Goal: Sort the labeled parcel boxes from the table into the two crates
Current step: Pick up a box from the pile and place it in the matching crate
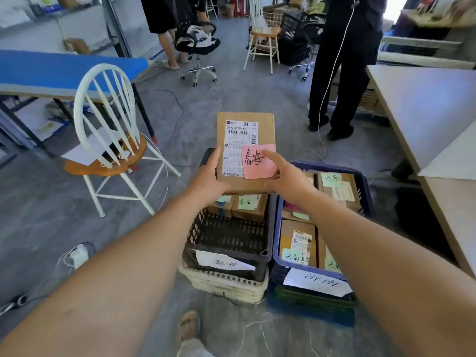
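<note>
A flat cardboard parcel box (244, 132) with a white shipping label and a pink sticky note (257, 162) hangs above the far end of the black crate (231, 238). My left hand (210, 173) grips its near left corner, thumb on top. My right hand (286, 176) holds its near right edge, one finger stretched onto the pink note. The black crate carries a white paper tag and holds two boxes with green notes at its far end. To its right, the blue crate (365, 191) is packed with several boxes bearing green notes.
A white and wood chair (110, 140) stands left of the crates. A beige table (422, 106) runs along the right, a blue-topped table (51, 70) sits at the left. A person in black (345, 60) stands beyond the crates. Cables lie on the grey floor.
</note>
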